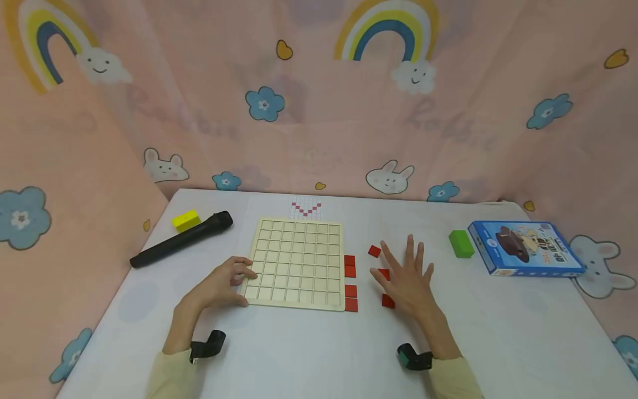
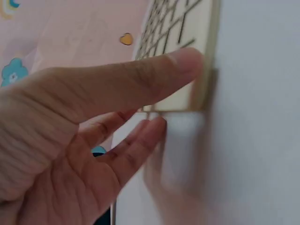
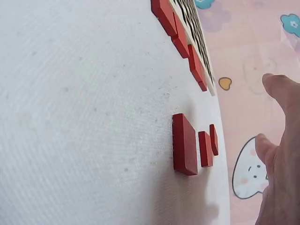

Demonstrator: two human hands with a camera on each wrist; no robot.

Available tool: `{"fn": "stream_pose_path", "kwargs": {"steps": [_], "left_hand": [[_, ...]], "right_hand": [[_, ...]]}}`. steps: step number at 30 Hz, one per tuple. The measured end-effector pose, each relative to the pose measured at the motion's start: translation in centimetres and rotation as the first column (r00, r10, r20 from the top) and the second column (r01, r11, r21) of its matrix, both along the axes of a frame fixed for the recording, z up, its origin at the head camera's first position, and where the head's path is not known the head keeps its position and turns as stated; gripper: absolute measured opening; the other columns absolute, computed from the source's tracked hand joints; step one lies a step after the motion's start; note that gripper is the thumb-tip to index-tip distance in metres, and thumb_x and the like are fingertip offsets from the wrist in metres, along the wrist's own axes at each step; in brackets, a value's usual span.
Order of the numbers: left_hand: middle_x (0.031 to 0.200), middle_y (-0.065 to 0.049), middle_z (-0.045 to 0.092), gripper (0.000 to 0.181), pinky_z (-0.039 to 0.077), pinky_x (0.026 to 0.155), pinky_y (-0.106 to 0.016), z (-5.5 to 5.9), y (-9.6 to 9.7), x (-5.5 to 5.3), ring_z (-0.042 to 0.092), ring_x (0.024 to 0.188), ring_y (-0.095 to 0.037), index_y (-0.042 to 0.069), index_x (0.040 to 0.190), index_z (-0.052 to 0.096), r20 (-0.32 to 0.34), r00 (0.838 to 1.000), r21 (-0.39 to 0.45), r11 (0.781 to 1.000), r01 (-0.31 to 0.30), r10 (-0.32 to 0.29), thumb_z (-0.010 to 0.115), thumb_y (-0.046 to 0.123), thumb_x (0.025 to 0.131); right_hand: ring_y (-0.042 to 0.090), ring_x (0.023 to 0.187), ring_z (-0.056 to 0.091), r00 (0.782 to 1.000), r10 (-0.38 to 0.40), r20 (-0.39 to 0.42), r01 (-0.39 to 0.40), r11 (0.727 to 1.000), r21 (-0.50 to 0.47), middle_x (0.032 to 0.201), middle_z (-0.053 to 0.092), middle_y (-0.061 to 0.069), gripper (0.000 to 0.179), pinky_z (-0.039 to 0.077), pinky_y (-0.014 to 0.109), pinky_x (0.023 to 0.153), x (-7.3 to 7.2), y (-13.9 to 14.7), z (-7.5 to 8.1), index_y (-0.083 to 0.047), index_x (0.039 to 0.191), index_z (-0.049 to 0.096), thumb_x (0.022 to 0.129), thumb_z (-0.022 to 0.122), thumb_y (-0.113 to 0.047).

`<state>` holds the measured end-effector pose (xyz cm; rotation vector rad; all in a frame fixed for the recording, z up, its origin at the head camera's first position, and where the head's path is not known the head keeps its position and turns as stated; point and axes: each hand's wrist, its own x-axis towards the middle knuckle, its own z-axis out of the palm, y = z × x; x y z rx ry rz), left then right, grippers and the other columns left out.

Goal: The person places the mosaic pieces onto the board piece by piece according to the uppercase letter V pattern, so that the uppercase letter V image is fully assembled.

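A cream wooden grid board (image 1: 295, 265) lies flat on the white table, its squares bare. Beside its front left corner is my left hand (image 1: 221, 284), thumb near the corner and fingertips at the left edge. The left wrist view shows that thumb (image 2: 140, 77) over the board's corner, the fingers relaxed and apart. My right hand (image 1: 410, 280) spreads its fingers above several loose red tiles, holding nothing. One red tile (image 1: 374, 251) lies beyond the fingers; another red tile (image 3: 184, 145) shows close up in the right wrist view. Several red tiles (image 1: 351, 291) line the board's right edge.
A black microphone-like stick (image 1: 181, 239) and a yellow block (image 1: 186, 220) lie at left. A printed grid with a red V pattern (image 1: 306, 208) is behind the board. At right are a green block (image 1: 461, 244) and a blue box (image 1: 525, 248). A pink patterned curtain surrounds the table.
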<state>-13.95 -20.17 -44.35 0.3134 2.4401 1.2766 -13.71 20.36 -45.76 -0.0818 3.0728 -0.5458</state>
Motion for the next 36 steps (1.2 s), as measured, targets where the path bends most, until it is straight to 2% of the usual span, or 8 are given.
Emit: {"fn": "stream_pose_path", "kwargs": {"steps": [5, 10, 14, 20, 22, 27, 32, 36], "left_hand": [[0.136, -0.016, 0.044, 0.046, 0.051, 0.088, -0.030, -0.5, -0.3, -0.2, 0.058, 0.110, -0.033, 0.000, 0.103, 0.069, -0.070, 0.998, -0.038, 0.999, 0.000, -0.002, 0.086, -0.004, 0.061], [0.132, -0.015, 0.051, 0.044, 0.049, 0.092, -0.034, -0.7, -0.5, -0.3, 0.050, 0.120, -0.036, 0.004, 0.099, 0.072, -0.170, 0.985, -0.116, 0.993, 0.015, -0.035, 0.089, 0.005, 0.059], [0.133, -0.014, 0.051, 0.045, 0.051, 0.089, -0.029, -0.9, -0.8, -0.4, 0.047, 0.124, -0.038, 0.003, 0.100, 0.072, -0.169, 0.984, -0.116, 0.993, 0.029, -0.048, 0.089, 0.005, 0.059], [0.137, -0.011, 0.048, 0.041, 0.053, 0.079, -0.021, -0.9, -1.1, -0.6, 0.048, 0.124, -0.036, 0.004, 0.096, 0.071, -0.113, 0.993, -0.058, 0.998, 0.028, -0.034, 0.089, 0.005, 0.059], [0.137, -0.012, 0.048, 0.038, 0.054, 0.078, -0.021, -1.0, -1.3, -0.7, 0.049, 0.123, -0.037, 0.005, 0.092, 0.071, -0.119, 0.992, -0.040, 0.999, 0.036, -0.040, 0.089, 0.005, 0.059], [0.137, -0.013, 0.049, 0.032, 0.054, 0.075, -0.020, -1.3, -1.6, -0.9, 0.049, 0.122, -0.038, 0.008, 0.085, 0.071, -0.149, 0.986, -0.039, 0.997, 0.066, -0.071, 0.089, 0.008, 0.059], [0.137, -0.014, 0.049, 0.031, 0.054, 0.074, -0.020, -1.5, -1.7, -0.8, 0.047, 0.123, -0.041, 0.008, 0.084, 0.071, -0.137, 0.988, -0.034, 0.997, 0.066, -0.070, 0.089, 0.008, 0.060], [0.137, -0.014, 0.049, 0.030, 0.054, 0.073, -0.019, -1.5, -1.6, -0.8, 0.046, 0.124, -0.041, 0.009, 0.083, 0.070, -0.141, 0.988, -0.036, 0.997, 0.061, -0.066, 0.089, 0.007, 0.059]], "right_hand": [[0.050, 0.139, -0.013, 0.999, 0.014, 0.032, -0.010, 0.993, -0.115, 0.155, -0.013, 0.027, 0.073, 0.004, 0.077, 0.099, -0.1, 0.8, 0.6, -0.015, 0.153, 0.018, 0.095, 0.047, -0.048], [0.049, 0.139, -0.013, 0.998, 0.036, 0.056, -0.019, 0.959, -0.282, 0.155, -0.010, 0.028, 0.069, 0.005, 0.077, 0.100, -0.5, 2.0, 1.0, -0.014, 0.153, 0.017, 0.097, 0.042, -0.044], [0.048, 0.141, -0.007, 0.996, 0.036, 0.078, -0.002, 0.919, -0.394, 0.157, -0.002, 0.025, 0.064, 0.005, 0.076, 0.101, -0.9, 3.0, 0.8, -0.015, 0.153, 0.021, 0.098, 0.043, -0.040], [0.042, 0.141, 0.016, 0.997, 0.044, 0.065, -0.001, 0.834, -0.551, 0.156, 0.017, 0.021, 0.055, 0.027, 0.060, 0.106, -2.3, 4.7, -0.2, -0.010, 0.148, 0.036, 0.099, 0.052, -0.030], [0.041, 0.139, 0.024, 0.997, 0.060, 0.049, -0.021, 0.817, -0.577, 0.154, 0.025, 0.021, 0.053, 0.030, 0.057, 0.106, -2.8, 5.3, -0.5, -0.008, 0.145, 0.040, 0.098, 0.054, -0.026], [0.037, 0.128, 0.041, 0.994, 0.106, 0.032, -0.071, 0.828, -0.557, 0.143, 0.044, 0.020, 0.052, 0.037, 0.049, 0.102, -4.0, 6.4, -1.3, -0.006, 0.141, 0.046, 0.095, 0.061, -0.025], [0.034, 0.127, 0.046, 0.981, 0.180, 0.075, -0.102, 0.799, -0.592, 0.141, 0.048, 0.017, 0.054, 0.042, 0.032, 0.098, -5.0, 6.9, -1.9, -0.005, 0.138, 0.050, 0.091, 0.067, -0.025], [0.033, 0.123, 0.051, 0.975, 0.201, 0.096, -0.107, 0.800, -0.591, 0.138, 0.051, 0.017, 0.054, 0.044, 0.022, 0.094, -5.7, 7.1, -2.0, -0.005, 0.136, 0.052, 0.089, 0.070, -0.025]]}}
